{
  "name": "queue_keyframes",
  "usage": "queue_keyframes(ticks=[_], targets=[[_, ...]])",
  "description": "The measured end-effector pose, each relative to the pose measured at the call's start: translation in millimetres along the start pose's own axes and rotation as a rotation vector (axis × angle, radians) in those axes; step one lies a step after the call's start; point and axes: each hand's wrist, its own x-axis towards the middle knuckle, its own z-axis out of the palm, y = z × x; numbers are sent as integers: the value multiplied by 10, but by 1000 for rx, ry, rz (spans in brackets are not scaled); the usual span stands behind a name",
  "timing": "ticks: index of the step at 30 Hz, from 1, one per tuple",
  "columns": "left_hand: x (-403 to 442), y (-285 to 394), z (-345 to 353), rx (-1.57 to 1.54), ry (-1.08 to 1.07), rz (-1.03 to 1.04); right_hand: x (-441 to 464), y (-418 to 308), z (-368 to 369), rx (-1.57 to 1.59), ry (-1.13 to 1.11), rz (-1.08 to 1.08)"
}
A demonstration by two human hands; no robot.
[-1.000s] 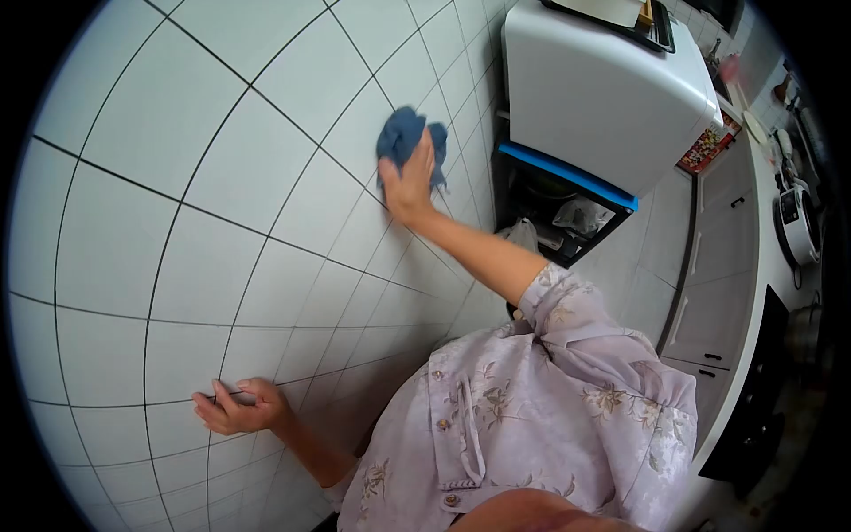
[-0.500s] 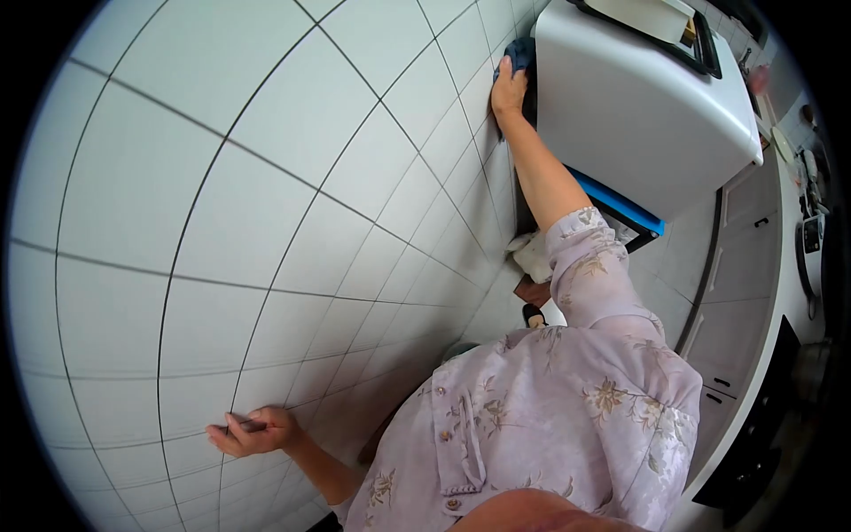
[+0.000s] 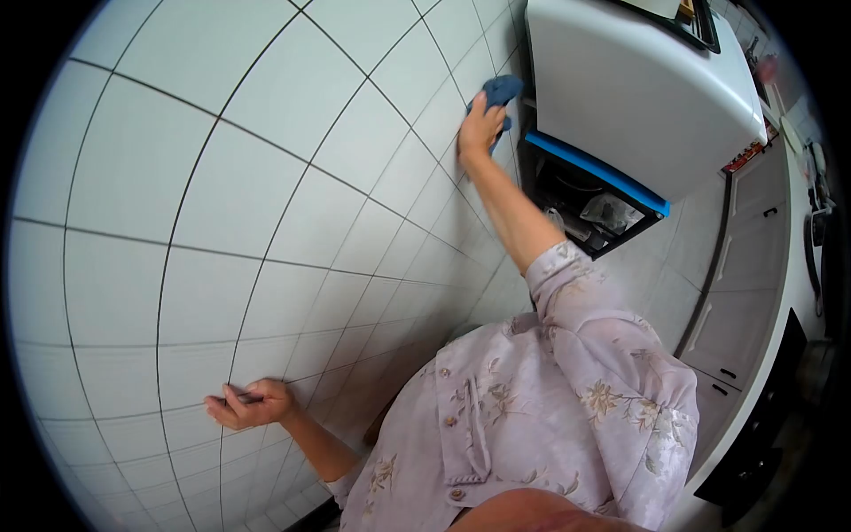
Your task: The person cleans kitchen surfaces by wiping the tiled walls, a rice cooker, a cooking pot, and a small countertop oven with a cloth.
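Observation:
My right hand (image 3: 481, 129) presses a dark blue cloth (image 3: 502, 92) against the white tiled wall (image 3: 292, 204), close to the gap beside a white appliance (image 3: 638, 97). The cloth is bunched under and past my fingers. Lower down on the left, my left hand (image 3: 253, 405) rests at the same wall, its fingers loosely bent and partly apart. I see nothing held in it, though part of the palm is shaded.
Below the white appliance stands a black rack (image 3: 612, 232) with a blue edge and plastic bags inside. Light cabinets (image 3: 740, 275) with dark handles line the right side under a counter. A tray (image 3: 700, 31) lies on top of the appliance.
My right hand and the cloth have come out from beside the appliance, moving left and down along the wall. The rack now shows more. My left hand stays at nearly the same spot.

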Motion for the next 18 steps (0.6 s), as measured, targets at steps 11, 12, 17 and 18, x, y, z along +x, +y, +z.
queue_keyframes(ticks=[11, 12, 17, 18], targets=[[135, 7, -198, -87, -89, -162, -1901, -185, -377, 38, -383, -539], [91, -39, -152, -219, -25, -292, -1826, -203, -378, 32, -426, -610], [218, -270, -181, 59, -24, -201, -1159, -482, -215, 40, -306, -764], [204, -290, -145, 119, -13, -117, -985, -535, -152, 57, -256, -774]])
